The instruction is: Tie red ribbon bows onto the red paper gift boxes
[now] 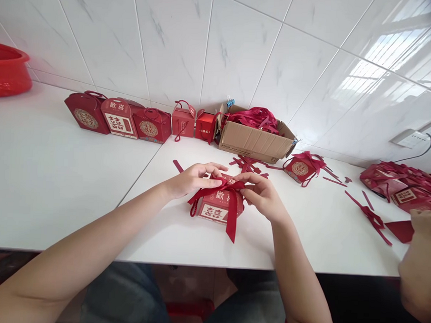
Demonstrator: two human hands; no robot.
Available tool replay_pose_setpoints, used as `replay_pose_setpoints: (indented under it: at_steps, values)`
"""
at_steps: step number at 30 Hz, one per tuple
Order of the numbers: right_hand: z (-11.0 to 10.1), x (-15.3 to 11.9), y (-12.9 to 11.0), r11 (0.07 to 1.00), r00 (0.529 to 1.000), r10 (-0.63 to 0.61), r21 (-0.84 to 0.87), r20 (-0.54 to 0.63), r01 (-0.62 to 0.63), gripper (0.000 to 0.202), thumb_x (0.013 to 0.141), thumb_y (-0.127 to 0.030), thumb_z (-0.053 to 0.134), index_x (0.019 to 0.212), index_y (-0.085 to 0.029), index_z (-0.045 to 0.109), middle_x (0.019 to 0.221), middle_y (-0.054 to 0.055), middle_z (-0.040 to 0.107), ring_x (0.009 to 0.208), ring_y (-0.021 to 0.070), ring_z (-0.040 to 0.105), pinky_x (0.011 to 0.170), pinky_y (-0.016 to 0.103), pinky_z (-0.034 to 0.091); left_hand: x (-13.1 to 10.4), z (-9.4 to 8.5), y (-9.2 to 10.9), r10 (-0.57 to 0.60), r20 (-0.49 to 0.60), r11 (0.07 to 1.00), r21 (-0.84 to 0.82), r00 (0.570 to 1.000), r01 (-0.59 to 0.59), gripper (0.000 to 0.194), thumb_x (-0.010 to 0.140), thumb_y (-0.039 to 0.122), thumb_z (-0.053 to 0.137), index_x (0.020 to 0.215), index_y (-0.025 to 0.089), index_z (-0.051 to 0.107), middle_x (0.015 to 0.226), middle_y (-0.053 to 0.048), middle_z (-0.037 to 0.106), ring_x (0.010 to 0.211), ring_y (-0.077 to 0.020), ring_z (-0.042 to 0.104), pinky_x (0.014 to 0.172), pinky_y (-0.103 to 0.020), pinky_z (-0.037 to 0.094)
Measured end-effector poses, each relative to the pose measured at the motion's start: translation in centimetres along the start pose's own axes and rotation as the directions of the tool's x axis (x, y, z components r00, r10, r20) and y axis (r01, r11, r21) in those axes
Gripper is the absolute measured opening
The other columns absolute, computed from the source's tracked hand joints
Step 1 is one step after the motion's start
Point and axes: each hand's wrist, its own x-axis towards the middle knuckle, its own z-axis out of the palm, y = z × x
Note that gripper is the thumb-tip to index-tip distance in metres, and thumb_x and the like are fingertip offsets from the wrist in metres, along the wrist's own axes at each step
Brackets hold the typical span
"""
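A small red gift box with a white panel stands on the white table in front of me. Across its top lies a red ribbon bow, one tail hanging down the front and the other off to the left. My left hand pinches the bow's left side between thumb and fingers. On the other side, my right hand has its fingers closed on the bow's right loop. Part of the box top is hidden behind the hands and ribbon.
Several red gift boxes line the wall. A cardboard box holds a heap of red ribbons. Loose ribbon strips lie near it, beside a bowed box. A red basin is far left; another person's arm is at right.
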Motion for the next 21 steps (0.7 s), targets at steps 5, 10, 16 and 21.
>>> replay_pose_setpoints:
  at_steps: [5,10,16,21]
  values:
    - [-0.35,-0.14,0.15,0.998,0.999,-0.026,0.050,0.042,0.024,0.021,0.078,-0.019,0.060,0.099,-0.018,0.062,0.094,0.005,0.064,0.064,0.0100,0.057,0.054,0.024,0.047,0.11,-0.33,-0.03,0.042,-0.095,0.994,0.108,0.995,-0.031,0.036,0.076,0.051,0.067,0.067,0.016,0.061,0.128,-0.009,0.056,0.117,-0.0292,0.053,0.101,-0.046,0.040]
    - [-0.30,-0.21,0.54,0.994,0.996,-0.082,-0.072,0.033,0.084,0.018,0.085,-0.025,0.058,0.100,-0.019,0.066,0.089,0.005,0.064,0.066,0.0119,0.056,0.056,0.026,0.047,0.10,-0.22,-0.15,0.032,-0.095,0.993,0.118,0.995,-0.021,0.037,0.077,0.050,0.066,0.066,0.016,0.057,0.128,-0.008,0.057,0.113,-0.0267,0.055,0.097,-0.043,0.041]
    - [0.22,-0.17,0.78,0.853,0.957,-0.289,-0.455,-0.005,0.256,0.021,0.085,-0.017,0.054,0.097,-0.020,0.071,0.078,0.003,0.057,0.061,0.0104,0.048,0.054,0.026,0.041,0.16,0.01,-0.36,0.043,-0.118,0.991,0.130,0.992,-0.028,0.039,0.077,0.050,0.066,0.064,0.017,0.051,0.123,-0.008,0.058,0.109,-0.0260,0.056,0.095,-0.042,0.041]
    - [0.40,-0.31,0.85,0.818,0.943,-0.330,-0.488,0.035,0.305,0.027,0.086,-0.012,0.049,0.097,-0.020,0.072,0.080,0.003,0.057,0.064,0.0109,0.051,0.056,0.026,0.042,0.29,0.09,-0.51,0.033,-0.116,0.991,0.130,0.993,-0.018,0.038,0.080,0.048,0.063,0.064,0.016,0.051,0.122,-0.008,0.057,0.106,-0.0249,0.056,0.094,-0.042,0.042]
